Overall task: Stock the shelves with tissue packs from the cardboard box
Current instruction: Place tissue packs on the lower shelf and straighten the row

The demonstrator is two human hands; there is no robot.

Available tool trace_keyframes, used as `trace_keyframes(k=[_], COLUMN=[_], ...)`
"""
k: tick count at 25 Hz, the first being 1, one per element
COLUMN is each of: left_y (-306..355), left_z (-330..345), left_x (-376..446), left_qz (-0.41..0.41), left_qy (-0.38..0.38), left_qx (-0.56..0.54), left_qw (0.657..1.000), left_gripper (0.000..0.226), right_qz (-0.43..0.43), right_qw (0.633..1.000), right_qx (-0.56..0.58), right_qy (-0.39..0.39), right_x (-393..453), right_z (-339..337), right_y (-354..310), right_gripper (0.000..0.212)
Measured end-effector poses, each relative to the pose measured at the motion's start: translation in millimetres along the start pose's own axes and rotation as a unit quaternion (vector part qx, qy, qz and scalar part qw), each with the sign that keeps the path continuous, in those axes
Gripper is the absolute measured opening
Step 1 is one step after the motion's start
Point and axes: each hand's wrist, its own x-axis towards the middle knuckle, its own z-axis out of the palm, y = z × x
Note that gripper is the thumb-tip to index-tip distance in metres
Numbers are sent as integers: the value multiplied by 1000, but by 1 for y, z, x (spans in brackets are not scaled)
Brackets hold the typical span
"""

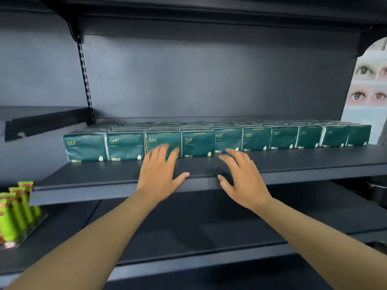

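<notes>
Several dark green tissue packs [209, 141] stand in rows along the back of a dark shelf [303, 164], front faces toward me. My left hand [161, 170] is open, fingers spread, its fingertips touching the front of one pack near the middle of the row. My right hand [240, 174] is open too, hovering over the shelf's front part, fingertips just short of the packs. Neither hand holds anything. The cardboard box is out of view.
Bright green cylindrical packs [14, 214] stand on a lower shelf at the left. A bare lower shelf [188, 227] runs under my arms. An upper shelf [209, 9] hangs overhead. A poster with pictures of eyes [370, 84] shows at the right edge.
</notes>
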Motion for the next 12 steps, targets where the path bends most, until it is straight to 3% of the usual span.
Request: trace_keyframes(k=[5,8,12], left_y=[65,102,153], left_z=[5,33,75], left_x=[-111,-208,-369], left_qz=[24,5,-13], left_qy=[-59,-185,-396], left_qx=[-3,-38,-93], left_qw=[998,982,914], left_gripper=[77,79,71], right_qz=[-4,8,4], right_qw=[997,978,935], right_qx=[33,114,196], right_qy=[-70,-172,-297], right_x=[-111,-199,-330], right_z=[4,35,95], right_y=[-6,-14,-34], right_gripper=[47,46,47])
